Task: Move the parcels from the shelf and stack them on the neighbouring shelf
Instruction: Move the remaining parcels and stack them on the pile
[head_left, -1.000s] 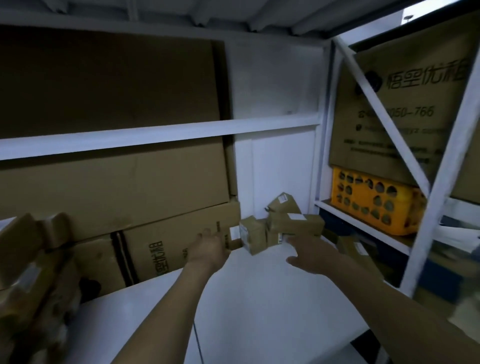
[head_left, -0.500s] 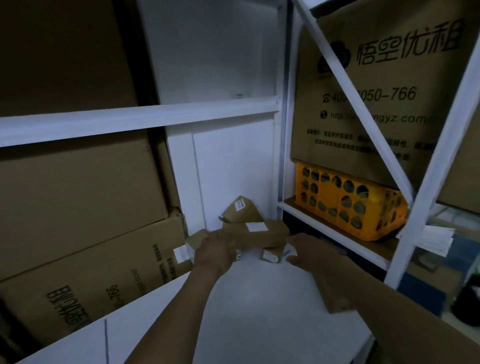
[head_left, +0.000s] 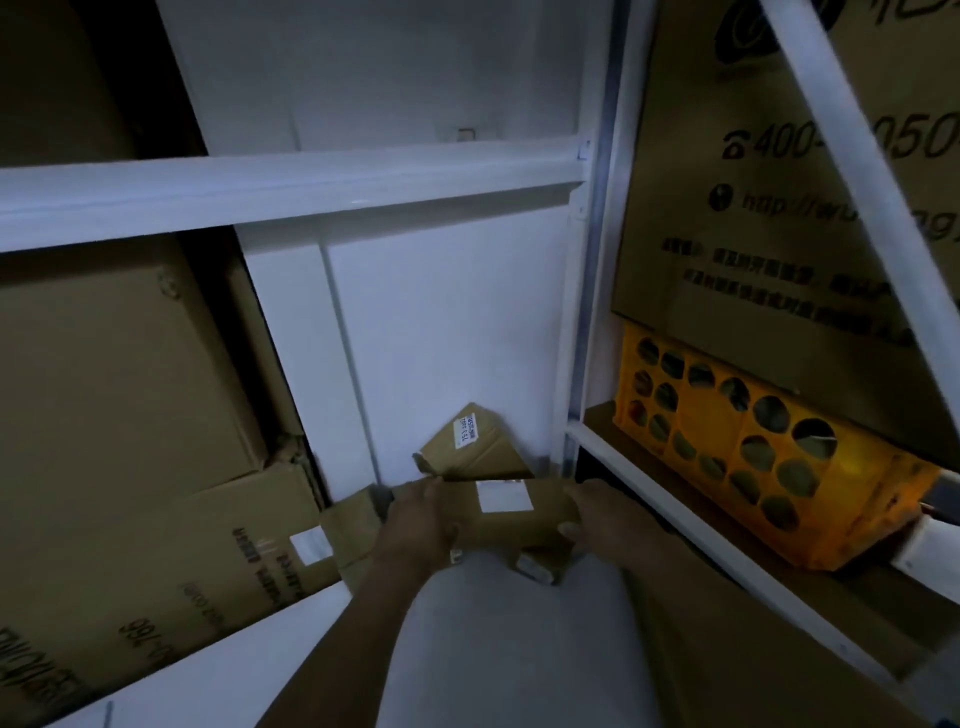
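A small brown parcel with a white label (head_left: 511, 512) lies lengthwise at the back right corner of the white shelf (head_left: 498, 634). My left hand (head_left: 421, 525) grips its left end and my right hand (head_left: 597, 519) grips its right end. Behind it a second labelled parcel (head_left: 475, 441) leans tilted against the white back wall. A third small parcel (head_left: 353, 540) sits to the left, partly behind my left hand. Another small one (head_left: 537, 564) peeks out underneath the held parcel.
Large printed cardboard boxes (head_left: 156, 582) fill the left side of the shelf. A white crossbeam (head_left: 291, 182) runs overhead. To the right, past the upright post (head_left: 587, 312), the neighbouring shelf holds an orange perforated crate (head_left: 748, 457) under a big carton (head_left: 779, 208).
Both hands reached forward to the pile and closed on the ends of the labelled parcel. The view moved closer and turned right, so the parcels at the left edge left the frame.
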